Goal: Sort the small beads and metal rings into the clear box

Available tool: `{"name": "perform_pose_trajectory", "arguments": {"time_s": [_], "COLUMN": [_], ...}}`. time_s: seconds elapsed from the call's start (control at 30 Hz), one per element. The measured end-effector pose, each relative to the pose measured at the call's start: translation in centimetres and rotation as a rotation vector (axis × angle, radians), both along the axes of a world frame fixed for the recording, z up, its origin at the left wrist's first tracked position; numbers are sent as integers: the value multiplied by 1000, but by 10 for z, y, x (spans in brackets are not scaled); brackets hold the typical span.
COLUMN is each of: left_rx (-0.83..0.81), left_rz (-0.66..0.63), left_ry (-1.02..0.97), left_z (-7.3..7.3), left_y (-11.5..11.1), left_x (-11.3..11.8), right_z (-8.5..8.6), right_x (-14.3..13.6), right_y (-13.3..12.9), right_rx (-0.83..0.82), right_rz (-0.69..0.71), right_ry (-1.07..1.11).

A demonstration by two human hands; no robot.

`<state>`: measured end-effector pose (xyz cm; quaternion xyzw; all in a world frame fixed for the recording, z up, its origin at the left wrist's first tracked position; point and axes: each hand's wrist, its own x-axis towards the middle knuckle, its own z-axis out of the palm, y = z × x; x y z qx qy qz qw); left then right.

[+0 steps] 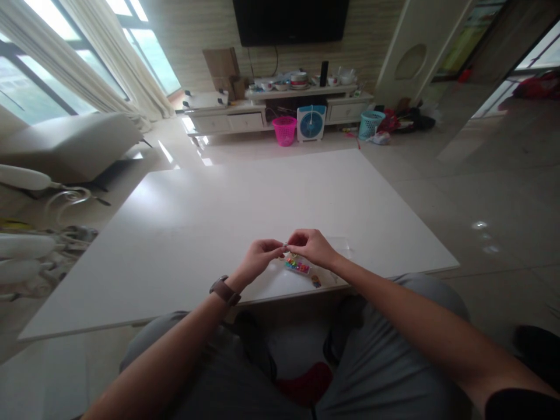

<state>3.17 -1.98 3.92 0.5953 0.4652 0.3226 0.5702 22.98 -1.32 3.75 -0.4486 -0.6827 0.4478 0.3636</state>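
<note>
Small greyish piece (286, 247) (too tiny to ID) pinched btwn fingertips of L hand (262, 253) & R hand (312, 245), just beyond bead box (310, 270). Looks mid-work: piece not set down; multicolour beads (299, 266) remain in box, yellow charm (315, 282) loose nr box.

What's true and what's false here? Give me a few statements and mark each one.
1. The left hand and right hand meet at a small item. True.
2. The watch is on the right wrist. False: it is worn on the left.
3. Colorful pieces lie near the hands. True.
4. The pink basket stands right of the fan in view. False: it stands to the left.
5. The black screen hangs on the wall. True.
</note>
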Motion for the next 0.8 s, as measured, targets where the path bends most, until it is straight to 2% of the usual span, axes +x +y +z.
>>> {"name": "perform_pose_trajectory", "arguments": {"time_s": [0.17,0.3,0.5,0.7,0.8], "left_rx": [-47,-56,-8,43,125], "left_rz": [20,61,71,14,1], "left_ry": [-57,-50,3,73,195], "left_z": [-1,-3,-12,-21,-22], "left_y": [1,4,7,11,13], "left_x": [3,3,1,-6,-8], "right_z": [13,24,23,26,28], "right_x": [4,20,32,25,22], "right_y": [4,14,13,3,0], "right_rx": [54,126,173,262,290], "right_rz": [7,89,325,388,431], "right_ry": [-113,-399,-761,-1032,-1104]}}
